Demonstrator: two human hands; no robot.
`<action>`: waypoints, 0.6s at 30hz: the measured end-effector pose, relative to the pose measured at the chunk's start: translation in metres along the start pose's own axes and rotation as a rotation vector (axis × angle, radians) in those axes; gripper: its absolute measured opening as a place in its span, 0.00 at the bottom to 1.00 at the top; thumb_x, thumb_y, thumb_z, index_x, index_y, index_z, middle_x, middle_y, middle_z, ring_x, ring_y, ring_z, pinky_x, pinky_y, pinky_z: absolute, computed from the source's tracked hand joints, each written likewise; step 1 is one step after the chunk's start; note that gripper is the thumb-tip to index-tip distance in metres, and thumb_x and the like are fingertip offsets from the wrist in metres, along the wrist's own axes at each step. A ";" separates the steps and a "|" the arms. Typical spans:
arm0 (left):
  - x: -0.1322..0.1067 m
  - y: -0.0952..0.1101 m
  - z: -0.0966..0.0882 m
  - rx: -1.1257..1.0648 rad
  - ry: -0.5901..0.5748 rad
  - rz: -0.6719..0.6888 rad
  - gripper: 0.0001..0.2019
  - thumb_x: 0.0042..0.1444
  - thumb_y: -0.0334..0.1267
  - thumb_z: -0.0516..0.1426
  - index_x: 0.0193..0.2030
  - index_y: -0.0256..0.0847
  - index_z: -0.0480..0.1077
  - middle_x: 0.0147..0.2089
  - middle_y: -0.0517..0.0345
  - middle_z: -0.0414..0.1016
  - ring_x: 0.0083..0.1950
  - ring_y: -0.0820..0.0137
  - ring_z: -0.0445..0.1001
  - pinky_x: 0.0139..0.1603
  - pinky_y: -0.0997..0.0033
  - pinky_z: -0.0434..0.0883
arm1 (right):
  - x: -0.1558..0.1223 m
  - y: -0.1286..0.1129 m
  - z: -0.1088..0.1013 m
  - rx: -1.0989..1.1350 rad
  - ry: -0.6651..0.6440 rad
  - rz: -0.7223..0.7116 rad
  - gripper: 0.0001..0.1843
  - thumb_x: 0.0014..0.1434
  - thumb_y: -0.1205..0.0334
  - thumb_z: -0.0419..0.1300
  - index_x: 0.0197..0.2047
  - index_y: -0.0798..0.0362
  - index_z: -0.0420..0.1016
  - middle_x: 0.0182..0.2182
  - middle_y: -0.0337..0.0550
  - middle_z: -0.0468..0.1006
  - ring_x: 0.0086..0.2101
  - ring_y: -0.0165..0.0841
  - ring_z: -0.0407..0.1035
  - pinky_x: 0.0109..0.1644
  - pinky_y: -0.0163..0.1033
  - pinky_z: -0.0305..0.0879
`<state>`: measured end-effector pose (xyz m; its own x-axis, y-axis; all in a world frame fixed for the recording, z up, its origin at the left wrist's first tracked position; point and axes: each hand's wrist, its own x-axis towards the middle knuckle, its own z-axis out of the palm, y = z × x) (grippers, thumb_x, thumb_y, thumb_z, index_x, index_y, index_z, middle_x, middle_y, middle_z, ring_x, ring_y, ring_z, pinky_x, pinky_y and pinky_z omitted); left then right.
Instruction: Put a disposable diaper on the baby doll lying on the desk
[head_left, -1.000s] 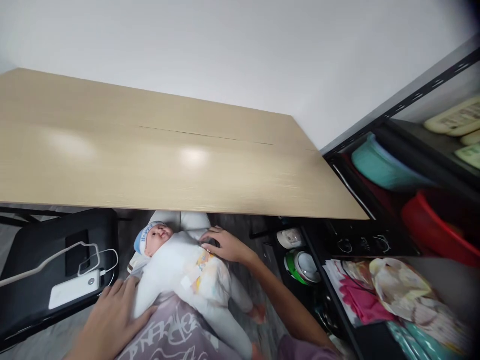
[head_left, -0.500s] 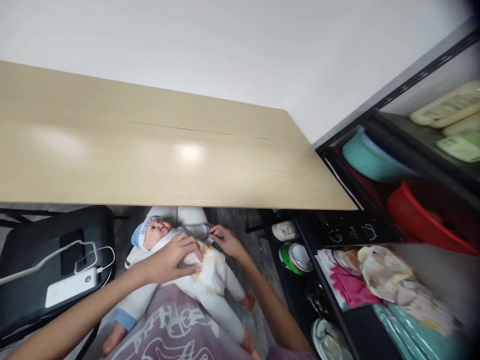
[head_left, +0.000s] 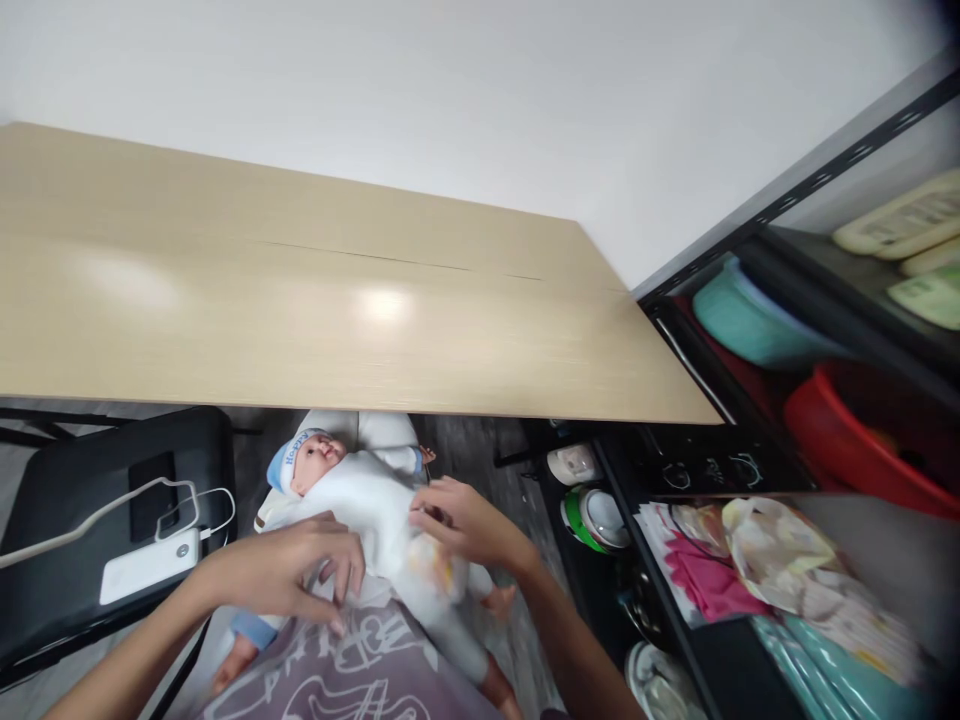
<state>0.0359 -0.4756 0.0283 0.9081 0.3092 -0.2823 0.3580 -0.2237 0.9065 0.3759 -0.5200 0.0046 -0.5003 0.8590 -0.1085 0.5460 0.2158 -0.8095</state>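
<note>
Diagonally, the doll (head_left: 356,505) is lying against the printed shirt (head_left: 360,665), head pointing up-left, legs running down-right. The right hand (head_left: 471,520) is sitting nearer the diaper (head_left: 429,562), just above it; its fingers are curling, and I cannot tell whether they are gripping. The left hand (head_left: 296,565) is hiding the doll's near arm, its fingers spreading loosely, holding nothing visible. Blur is obscuring the diaper's edges.

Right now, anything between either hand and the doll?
Nothing visible. The right hand is at the waist of the doll; the left hand is over its near side. The table lies beyond, not between.
</note>
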 end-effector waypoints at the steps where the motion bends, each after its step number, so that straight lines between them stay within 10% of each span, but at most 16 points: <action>1: -0.001 -0.002 0.002 -0.016 -0.030 -0.004 0.20 0.63 0.59 0.74 0.50 0.47 0.82 0.45 0.57 0.86 0.50 0.60 0.81 0.46 0.68 0.72 | -0.012 0.002 -0.005 0.017 -0.023 0.058 0.21 0.82 0.45 0.57 0.46 0.45 0.87 0.36 0.40 0.85 0.38 0.40 0.76 0.50 0.46 0.72; 5: 0.033 -0.006 0.005 -0.007 -0.036 0.133 0.18 0.70 0.57 0.68 0.54 0.46 0.83 0.43 0.54 0.85 0.44 0.62 0.82 0.43 0.67 0.73 | -0.058 0.016 -0.012 0.102 -0.120 0.347 0.24 0.82 0.46 0.53 0.44 0.46 0.87 0.31 0.38 0.84 0.33 0.38 0.77 0.40 0.41 0.67; 9: 0.127 0.006 0.011 0.390 0.119 0.186 0.16 0.69 0.49 0.70 0.57 0.43 0.81 0.56 0.47 0.86 0.61 0.52 0.80 0.65 0.55 0.74 | -0.070 0.025 0.016 0.010 -0.131 0.488 0.20 0.80 0.49 0.56 0.44 0.49 0.86 0.34 0.44 0.88 0.36 0.41 0.81 0.41 0.40 0.62; 13: 0.222 0.014 0.028 0.663 -0.252 -0.092 0.22 0.45 0.43 0.82 0.44 0.40 0.84 0.47 0.45 0.88 0.54 0.45 0.84 0.54 0.53 0.81 | -0.067 0.027 0.050 -0.112 -0.065 0.561 0.15 0.76 0.52 0.62 0.44 0.50 0.86 0.39 0.48 0.91 0.40 0.42 0.82 0.40 0.41 0.54; 16: 0.247 0.008 0.040 0.625 -0.341 -0.192 0.18 0.38 0.37 0.82 0.34 0.39 0.84 0.34 0.48 0.86 0.42 0.47 0.86 0.43 0.56 0.81 | -0.075 0.030 0.065 -0.111 0.012 0.591 0.14 0.74 0.52 0.64 0.38 0.50 0.84 0.33 0.45 0.88 0.35 0.39 0.79 0.39 0.42 0.52; 18: 0.238 0.002 0.043 0.608 -0.250 -0.200 0.22 0.44 0.38 0.81 0.46 0.36 0.86 0.42 0.43 0.90 0.49 0.43 0.88 0.47 0.54 0.82 | -0.083 0.036 0.072 -0.080 0.089 0.595 0.17 0.72 0.49 0.64 0.35 0.49 0.83 0.29 0.43 0.85 0.32 0.38 0.76 0.38 0.42 0.53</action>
<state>0.2625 -0.4421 -0.0505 0.8085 0.1920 -0.5563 0.5159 -0.6859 0.5132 0.3883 -0.6170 -0.0569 -0.0369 0.8778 -0.4776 0.7655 -0.2824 -0.5782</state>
